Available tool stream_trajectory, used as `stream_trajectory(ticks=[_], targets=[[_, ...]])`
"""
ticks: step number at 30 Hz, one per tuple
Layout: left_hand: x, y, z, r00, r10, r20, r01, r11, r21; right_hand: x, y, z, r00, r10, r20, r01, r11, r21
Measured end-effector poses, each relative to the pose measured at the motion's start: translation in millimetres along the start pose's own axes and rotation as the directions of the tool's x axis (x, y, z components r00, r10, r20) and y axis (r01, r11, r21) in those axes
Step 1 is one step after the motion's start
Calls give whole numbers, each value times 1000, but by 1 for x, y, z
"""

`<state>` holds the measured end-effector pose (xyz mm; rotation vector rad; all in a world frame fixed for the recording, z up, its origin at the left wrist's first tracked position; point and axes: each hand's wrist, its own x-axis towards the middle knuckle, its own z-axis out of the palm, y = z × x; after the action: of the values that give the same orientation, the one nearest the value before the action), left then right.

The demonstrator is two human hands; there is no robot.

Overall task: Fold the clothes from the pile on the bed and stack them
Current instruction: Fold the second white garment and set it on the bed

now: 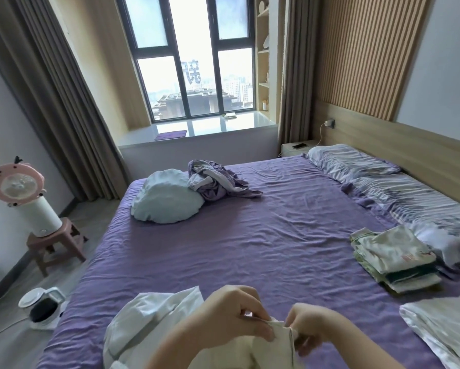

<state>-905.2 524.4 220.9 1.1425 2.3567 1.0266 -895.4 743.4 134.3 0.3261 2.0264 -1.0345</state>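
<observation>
Garment folding on a purple bed [250,235].
Left hand [231,315] and right hand [311,323] both pinch a cream garment [279,339]; folded stack [394,257] lies well apart.

Bed sheet [263,235]: plain purple. Pillows [383,179] at two o'clock: purple and white stripes. Round cushion [167,198] at eleven o'clock: pale blue. Crumpled bundle [218,182] beside it: lilac with white. Folded stack [394,259] at three o'clock: cream with faint print, dark green layers. Garment [274,344] at six o'clock: off-white, dark-trimmed edge. Folded piece [444,326] at four o'clock: white. Fan [15,182] at nine o'clock: pink. Curtains [63,89]: taupe.
</observation>
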Motion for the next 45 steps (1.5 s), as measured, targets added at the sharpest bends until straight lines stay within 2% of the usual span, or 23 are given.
stream_trajectory(ticks=[2,4,5,8,12,15,17,20,23,25,26,27,28,30,32,35,37,39,42,44,45], targets=[[-5,-9,-5,997,-74,-29,75,996,38,0,2,-9,989,-112,-95,126,980,153],[-10,-25,-7,978,-189,-83,192,981,23,-4,-3,-20,955,-170,-244,227,948,225],[-12,-35,-6,951,-276,-138,277,961,-10,-7,-6,-26,930,-191,-313,271,934,234],[-15,-68,-1,801,-509,-317,515,854,-71,-15,-15,-39,835,-261,-485,422,869,258],[-9,-92,3,694,-623,-362,691,716,93,-23,-29,-48,737,-285,-613,570,750,336],[3,-96,2,619,-690,-374,783,574,238,-29,-37,-58,679,-283,-677,612,727,310],[7,-100,-2,608,-687,-397,794,529,301,-33,-36,-68,639,-266,-722,609,748,263],[10,-111,-11,688,-584,-430,725,575,379,-44,-30,-86,579,-237,-780,531,836,140],[19,-114,-21,746,-514,-423,656,676,336,-58,-23,-101,478,-326,-816,338,925,-172],[30,-113,-27,745,-529,-407,659,680,322,-65,-21,-112,417,-421,-806,160,907,-391],[35,-111,-30,741,-546,-391,666,667,333,-68,-19,-118,402,-442,-802,107,892,-439],[39,-111,-33,728,-572,-378,681,666,304,-70,-17,-125,402,-442,-802,84,890,-448],[44,-111,-36,708,-609,-357,694,693,195,-73,-15,-132,420,-429,-800,91,897,-433],[52,-110,-43,679,-678,-282,666,730,-151,-79,-9,-145,483,-389,-784,218,921,-323],[60,-105,-49,672,-706,-224,603,697,-388,-86,-3,-156,532,-369,-762,376,909,-178],[77,-95,-60,697,-694,-183,517,662,-543,-92,3,-165,600,-343,-722,474,880,-25],[90,-86,-70,725,-671,-154,459,637,-619,-92,7,-173,585,-330,-741,487,873,-5],[101,-76,-82,756,-634,-163,428,667,-610,-96,13,-180,571,-351,-743,517,856,-7],[117,-68,-98,807,-554,-207,430,790,-437,-106,23,-190,664,-418,-620,568,821,55],[124,-64,-106,855,-471,-215,421,875,-240,-110,27,-190,667,-461,-585,492,863,-120],[127,-62,-111,882,-415,-222,408,910,-78,-110,27,-190,645,-468,-604,426,877,-224]])
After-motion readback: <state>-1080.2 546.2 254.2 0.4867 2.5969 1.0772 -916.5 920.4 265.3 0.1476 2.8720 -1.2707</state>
